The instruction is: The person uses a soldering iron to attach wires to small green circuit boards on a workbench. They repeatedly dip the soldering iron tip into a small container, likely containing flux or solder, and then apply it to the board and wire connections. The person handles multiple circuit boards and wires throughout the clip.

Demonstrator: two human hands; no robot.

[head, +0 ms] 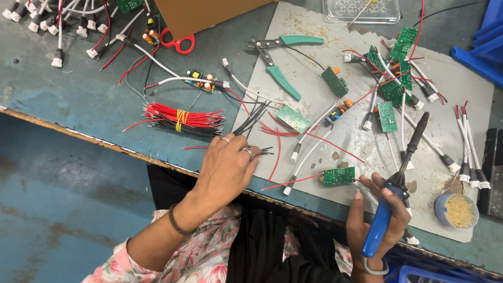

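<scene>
Workbench (78,99) — right hand (378,209) upright, gripping soldering iron (390,194).

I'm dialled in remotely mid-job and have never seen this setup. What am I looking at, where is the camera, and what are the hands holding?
There is no machine here: a person works with two bare hands, and the single picture comes from a camera on their head, looking down at a blue-grey bench.

The right hand grips a blue-handled soldering iron, tip pointing away from the person. Beside it lies a small green circuit board with a red wire attached.

The left hand, wearing rings, rests palm-down on loose black and red wires; whether its fingers pinch any is hidden.

Also on the bench: a tied bundle of red wires, green-handled cutters, red scissors, more boards with white leads, and a small tub of yellowish paste.
</scene>
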